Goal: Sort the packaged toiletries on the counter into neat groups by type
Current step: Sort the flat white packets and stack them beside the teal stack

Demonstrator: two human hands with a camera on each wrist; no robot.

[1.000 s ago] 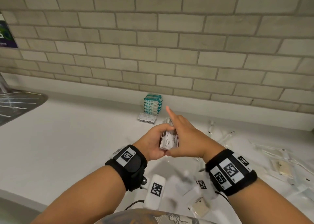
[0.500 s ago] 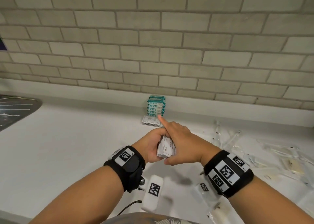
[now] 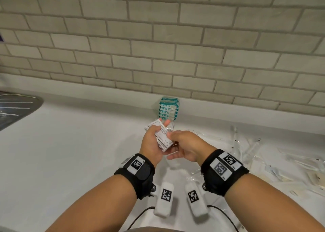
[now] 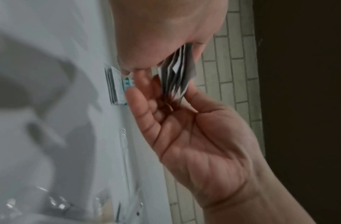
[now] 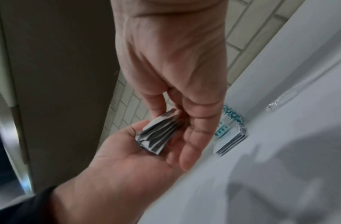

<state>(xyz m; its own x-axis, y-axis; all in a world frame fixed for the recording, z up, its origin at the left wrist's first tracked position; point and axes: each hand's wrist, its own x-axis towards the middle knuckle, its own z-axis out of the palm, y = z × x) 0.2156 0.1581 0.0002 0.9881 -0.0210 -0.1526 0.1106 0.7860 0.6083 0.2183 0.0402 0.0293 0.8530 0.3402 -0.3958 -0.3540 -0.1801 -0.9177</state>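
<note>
Landmark: the teal stack [image 3: 168, 108] of packets standing against the wall at the back of the table [image 3: 70, 143]. Far to its left lies a metal drainer [image 3: 17, 106]. In front of the teal stack, a few flat white sachets [image 3: 151, 124] lie on the table. Just nearer than these, the left hand [image 3: 151, 143] holds a fanned bundle of white sachets [image 3: 162, 137], fingers [image 5: 161, 104] and thumb curled round its edges. These sachets look thin, light and floppy, with printed faces; they would likely slide apart, so a pinch across the whole bundle's long edges seems safest. The right hand [image 3: 186, 147] is beside the bundle, its fingers [image 4: 140, 97] loosely spread, cupping under its lower end. Right of the teal stack, clear-wrapped items [image 3: 249, 149] lie scattered.
</note>
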